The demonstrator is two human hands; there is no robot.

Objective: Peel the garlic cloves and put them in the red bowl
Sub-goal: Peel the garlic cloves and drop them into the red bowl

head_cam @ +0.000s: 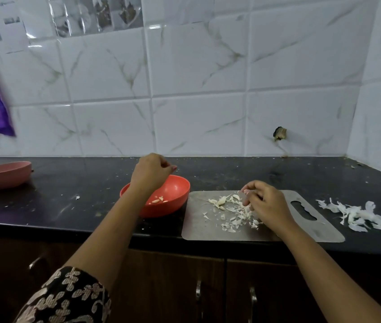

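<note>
The red bowl point(175, 192) stands on the black counter left of a steel cutting board point(208, 229). A few peeled garlic cloves point(158, 200) lie inside it. My left hand point(151, 171) hovers over the bowl's far rim, fingers loosely curled, with nothing visible in it. On the board lie unpeeled cloves point(219, 202) and many scraps of garlic skin point(233, 220). My right hand point(263, 203) rests on the board among the scraps, its fingers curled around something small; what it holds is hidden.
A pink bowl point(4, 174) sits at the counter's far left. A heap of papery garlic skins point(359, 215) lies right of the board. Tiled wall runs along the back and the right corner. Cabinet doors with handles are below the counter edge.
</note>
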